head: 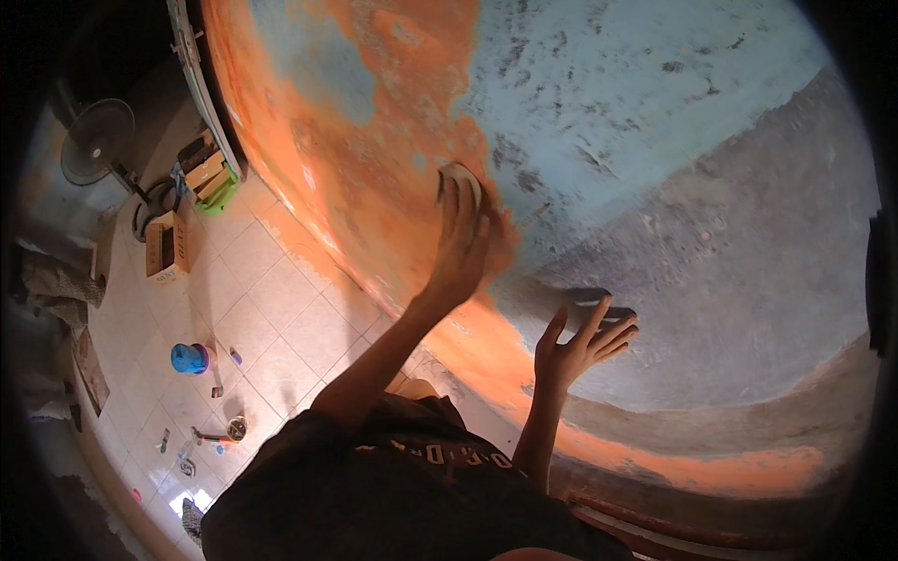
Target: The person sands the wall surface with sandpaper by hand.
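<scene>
My left hand [463, 242] grips a rounded, pale pad [468, 181], perhaps a sponge or sanding pad, against a painted wall [729, 259]. The fingers lie over the pad and hide much of it. Around this hand the wall surface is patchy orange, and light blue paint with dark scuffs begins just to the right. Lower and further right, my right hand [584, 343] is spread at the grey part of the wall, holding nothing. Its shadow falls beside the fingers; whether the fingertips touch the wall is hard to tell.
Tiled floor [256, 315] stretches to the left. On it stand a pedestal fan [98, 144], a cardboard box [167, 247], a blue container [189, 358], an open tin [237, 428] and a hammer-like tool [210, 437]. More boxes [205, 175] sit by a door frame [203, 84].
</scene>
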Demonstrator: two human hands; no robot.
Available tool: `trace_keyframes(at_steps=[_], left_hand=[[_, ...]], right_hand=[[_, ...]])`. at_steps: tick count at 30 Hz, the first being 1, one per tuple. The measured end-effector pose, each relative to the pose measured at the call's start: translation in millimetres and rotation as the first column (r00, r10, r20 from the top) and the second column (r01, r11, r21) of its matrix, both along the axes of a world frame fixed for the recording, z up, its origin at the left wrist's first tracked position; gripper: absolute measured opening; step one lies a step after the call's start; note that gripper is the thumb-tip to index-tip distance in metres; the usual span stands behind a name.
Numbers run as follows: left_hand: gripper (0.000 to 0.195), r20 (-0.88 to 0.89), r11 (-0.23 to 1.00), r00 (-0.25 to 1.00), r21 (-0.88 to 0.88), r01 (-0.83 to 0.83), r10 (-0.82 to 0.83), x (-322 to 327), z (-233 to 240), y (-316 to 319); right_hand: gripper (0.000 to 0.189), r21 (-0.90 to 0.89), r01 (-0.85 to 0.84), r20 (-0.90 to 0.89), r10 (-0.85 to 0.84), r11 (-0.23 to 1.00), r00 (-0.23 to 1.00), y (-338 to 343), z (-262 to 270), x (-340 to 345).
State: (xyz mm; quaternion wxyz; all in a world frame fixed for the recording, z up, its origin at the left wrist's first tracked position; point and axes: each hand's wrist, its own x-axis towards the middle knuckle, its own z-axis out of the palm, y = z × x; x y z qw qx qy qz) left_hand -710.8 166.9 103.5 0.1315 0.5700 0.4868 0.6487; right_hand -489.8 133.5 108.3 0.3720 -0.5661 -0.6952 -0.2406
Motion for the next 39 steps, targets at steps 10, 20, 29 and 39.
trace_keyframes(at_steps=[10, 20, 29, 39], left_hand=[[0.061, 0.215, 0.994, 0.975, -0.104, -0.03, 0.052, -4.5, -34.1, 5.9], [0.058, 0.113, 0.977, 0.97, -0.047, -0.209, 0.213, -25.2, -37.1, 19.2], [0.061, 0.053, 0.982, 0.985, -0.103, -0.159, 0.165, -27.8, -28.5, 16.4], [0.061, 0.258, 0.989, 0.959, -0.118, -0.087, 0.115, -4.5, -25.0, 17.4]], right_hand=[[0.069, 0.139, -0.136, 0.079, 0.126, 0.981, 0.989, 32.5, 53.2, -36.6], [0.049, 0.352, -0.141, 0.359, 0.006, 0.925, 0.933, 65.4, 28.8, -59.0], [0.04, 0.374, -0.187, 0.333, 0.056, 0.908, 0.941, 69.7, 26.7, -51.8], [0.039, 0.275, -0.269, 0.339, 0.169, 0.923, 0.926, 61.6, 27.3, -53.1]])
